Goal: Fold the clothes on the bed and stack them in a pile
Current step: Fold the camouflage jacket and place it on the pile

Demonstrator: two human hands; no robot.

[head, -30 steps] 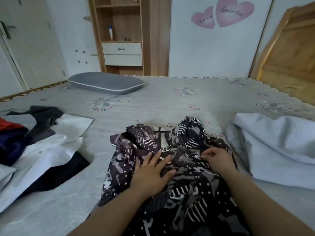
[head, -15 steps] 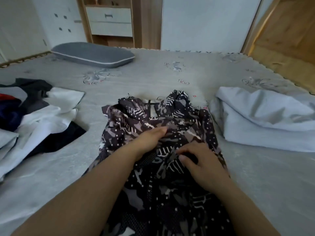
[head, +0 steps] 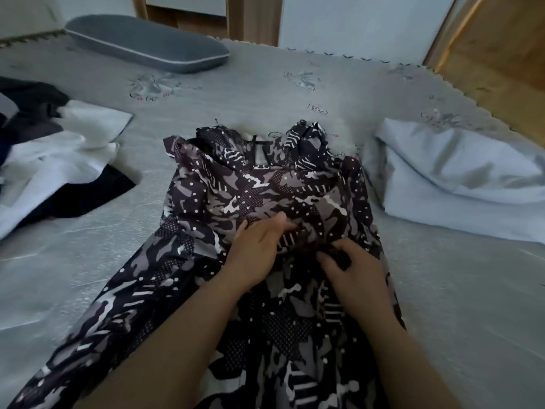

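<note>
Head view, centre of frame: patterned garment [head: 265, 190], dark with grey and white camouflage print, spread on the bed [head: 295, 93], collar toward upper centre, hem running off the bottom edge; looks thin, soft and light, probably a little slippery, likely to bunch and slide rather than hold a crease; best taken at shoulder seams or side edges, then smoothed flat before each fold. Left hand [head: 259, 255] at mid-frame on the chest of the fabric, fingers [head: 280, 221] bent and seemingly gathering a fold, though hard to tell whether pinching or only pressing; right hand [head: 354, 270] just beside it, lower right of centre, fingers curled down into the cloth and gripping a dark bunched ridge. Heap of white and black clothes [head: 59, 172] at left edge, well apart; pale blue bundle [head: 457, 178] at right, near the shoulder; grey pillow [head: 147, 44] at upper left.
</note>
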